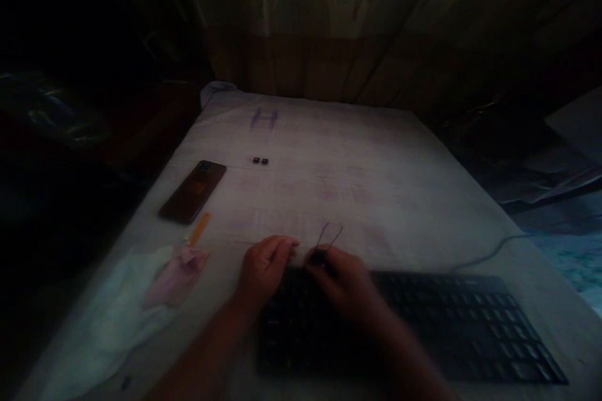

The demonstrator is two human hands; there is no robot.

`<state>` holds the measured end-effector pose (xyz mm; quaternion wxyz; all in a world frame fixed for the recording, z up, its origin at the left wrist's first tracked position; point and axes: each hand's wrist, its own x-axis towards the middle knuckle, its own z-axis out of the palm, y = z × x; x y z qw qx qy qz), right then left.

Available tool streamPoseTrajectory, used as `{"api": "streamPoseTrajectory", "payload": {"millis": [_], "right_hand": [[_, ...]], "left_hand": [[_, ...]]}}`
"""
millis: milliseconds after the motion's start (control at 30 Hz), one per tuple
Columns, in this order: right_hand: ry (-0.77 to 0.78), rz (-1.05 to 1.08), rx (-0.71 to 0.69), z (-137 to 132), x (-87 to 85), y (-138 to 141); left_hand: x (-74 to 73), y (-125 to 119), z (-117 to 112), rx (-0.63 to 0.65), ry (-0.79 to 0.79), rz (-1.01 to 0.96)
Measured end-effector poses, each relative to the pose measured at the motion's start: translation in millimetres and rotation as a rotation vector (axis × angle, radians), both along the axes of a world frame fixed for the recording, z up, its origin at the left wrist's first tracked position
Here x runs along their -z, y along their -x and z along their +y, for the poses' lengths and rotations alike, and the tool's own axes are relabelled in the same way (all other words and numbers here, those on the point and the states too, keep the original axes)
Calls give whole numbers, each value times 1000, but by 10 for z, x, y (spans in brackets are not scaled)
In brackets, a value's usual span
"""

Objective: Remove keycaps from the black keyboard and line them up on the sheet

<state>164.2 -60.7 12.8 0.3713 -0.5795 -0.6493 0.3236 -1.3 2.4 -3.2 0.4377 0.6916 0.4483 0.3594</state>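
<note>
My right hand (pixel 345 276) is closed around the dark body of a wire keycap puller (pixel 319 256). Its thin wire loop (pixel 328 235) sticks up and away from me. Both hands are over the top left part of a black keyboard (pixel 451 319), whose left keys lie partly under my right forearm and in shadow. Beside the keyboard's upper left corner is my left hand (pixel 266 263), its fingers curled together; whatever is inside them, if anything, is hidden. Farther back, two small black pieces (pixel 260 161), which look like keycaps, lie side by side.
On the left lie a phone (pixel 192 193), an orange-handled tool (pixel 200 229), a pink cloth (pixel 176 279) and a crumpled whitish cloth (pixel 113 313). A small dark piece (pixel 125 382) sits near the front. The cable (pixel 489 255) runs off right across the pale tablecloth (pixel 390 169).
</note>
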Motion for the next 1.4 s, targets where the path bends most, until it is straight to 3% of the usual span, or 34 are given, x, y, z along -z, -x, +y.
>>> {"api": "streamPoseTrajectory", "payload": {"millis": [400,567,767,933,1400], "right_hand": [[-127,-374,-117,-37,-14,111],[-167,-321,-101,-37,28,97],[-26,-216,-167,-13,16,15],[-10,-100,-188,-2,2,-34],[-28,-27,-101,-23,67,-42]], "left_hand": [[-16,12,-12,-5,-9,8],[-9,9,-9,-7,7,11],[-8,-5,-14,-1,-14,25],[3,-11,-23,-19,-50,57],[11,-14,-21,-32,-140,126]]}}
